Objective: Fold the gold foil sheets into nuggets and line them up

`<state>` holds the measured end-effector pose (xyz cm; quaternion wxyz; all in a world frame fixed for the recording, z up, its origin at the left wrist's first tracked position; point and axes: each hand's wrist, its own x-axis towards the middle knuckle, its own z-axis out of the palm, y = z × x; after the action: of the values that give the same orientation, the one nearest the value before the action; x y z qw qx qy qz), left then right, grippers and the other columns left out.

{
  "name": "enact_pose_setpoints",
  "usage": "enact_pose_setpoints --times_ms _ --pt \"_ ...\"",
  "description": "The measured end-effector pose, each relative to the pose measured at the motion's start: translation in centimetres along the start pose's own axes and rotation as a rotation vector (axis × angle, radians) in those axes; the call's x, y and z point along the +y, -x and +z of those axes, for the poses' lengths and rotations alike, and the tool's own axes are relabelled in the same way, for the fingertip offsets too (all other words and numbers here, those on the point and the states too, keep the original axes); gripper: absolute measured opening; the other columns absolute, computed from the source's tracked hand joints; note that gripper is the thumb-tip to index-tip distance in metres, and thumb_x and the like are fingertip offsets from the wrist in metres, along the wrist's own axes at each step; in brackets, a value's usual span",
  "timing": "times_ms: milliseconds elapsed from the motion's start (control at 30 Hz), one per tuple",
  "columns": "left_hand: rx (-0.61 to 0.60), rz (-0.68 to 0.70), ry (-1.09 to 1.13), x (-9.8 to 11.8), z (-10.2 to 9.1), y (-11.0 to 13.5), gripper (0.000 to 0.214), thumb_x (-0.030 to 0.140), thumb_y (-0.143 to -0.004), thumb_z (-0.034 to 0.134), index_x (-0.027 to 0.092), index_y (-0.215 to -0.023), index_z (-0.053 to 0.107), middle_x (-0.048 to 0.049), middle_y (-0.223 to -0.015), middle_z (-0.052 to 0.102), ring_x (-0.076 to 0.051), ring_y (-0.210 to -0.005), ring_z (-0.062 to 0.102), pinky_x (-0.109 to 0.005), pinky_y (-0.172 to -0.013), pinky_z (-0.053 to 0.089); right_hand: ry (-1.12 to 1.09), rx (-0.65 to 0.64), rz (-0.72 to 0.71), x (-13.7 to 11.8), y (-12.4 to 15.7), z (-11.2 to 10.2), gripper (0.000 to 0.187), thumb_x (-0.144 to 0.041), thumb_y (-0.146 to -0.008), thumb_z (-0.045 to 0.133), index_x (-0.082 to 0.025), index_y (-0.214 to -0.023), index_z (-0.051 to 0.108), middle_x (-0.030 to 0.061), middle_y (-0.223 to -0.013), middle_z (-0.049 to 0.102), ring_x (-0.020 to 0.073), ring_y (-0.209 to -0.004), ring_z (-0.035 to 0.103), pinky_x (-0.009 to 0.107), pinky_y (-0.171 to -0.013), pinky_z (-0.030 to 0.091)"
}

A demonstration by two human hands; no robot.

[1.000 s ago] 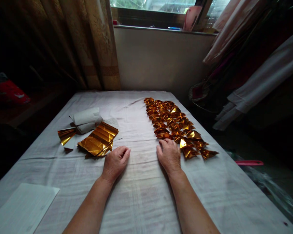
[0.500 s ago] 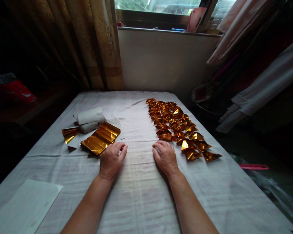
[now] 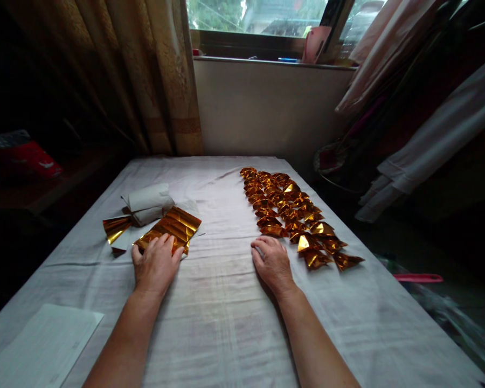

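My left hand (image 3: 157, 265) lies with its fingers spread over the near edge of a stack of gold foil paper sheets (image 3: 180, 225), touching the top one. Creases run across the sheets, and the hand hides their near corner. My right hand (image 3: 273, 265) rests on the cloth, loosely curled, thumb a little apart from the index finger, nothing visible in it. Just beyond and to the right of it sit rows of folded gold foil pieces (image 3: 293, 210), pointed at their ends.
Behind the stack lies a white paper roll (image 3: 149, 197), with a fanned gold foil piece (image 3: 117, 227) beside it. A white sheet (image 3: 44, 345) lies at the near left on the white tablecloth (image 3: 222, 323). A curtain (image 3: 165, 81) and hanging clothes (image 3: 428, 140) flank the far end.
My left hand has moved left from beside the gold foil stack onto it, and its fingers have spread. The right hand stays in place. The view has tilted up slightly.
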<state>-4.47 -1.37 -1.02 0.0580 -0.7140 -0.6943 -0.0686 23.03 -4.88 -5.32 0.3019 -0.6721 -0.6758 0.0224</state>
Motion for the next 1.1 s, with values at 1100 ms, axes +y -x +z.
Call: enact_pose_setpoints --times_ms 1100 --pt "0.16 0.59 0.372 2.6 -4.8 1.0 0.024 0.024 -0.096 0.046 0.026 -0.097 0.07 -0.0025 -0.111 0.074 -0.021 -0.101 0.067 -0.045 -0.103 0.042 -0.076 0.252 -0.405 -3.7 0.5 -0.8 0.016 -0.024 -0.095 0.055 -0.024 -0.096 0.071 0.0076 -0.118 0.07 0.0247 -0.115 0.06 0.039 -0.095 0.045"
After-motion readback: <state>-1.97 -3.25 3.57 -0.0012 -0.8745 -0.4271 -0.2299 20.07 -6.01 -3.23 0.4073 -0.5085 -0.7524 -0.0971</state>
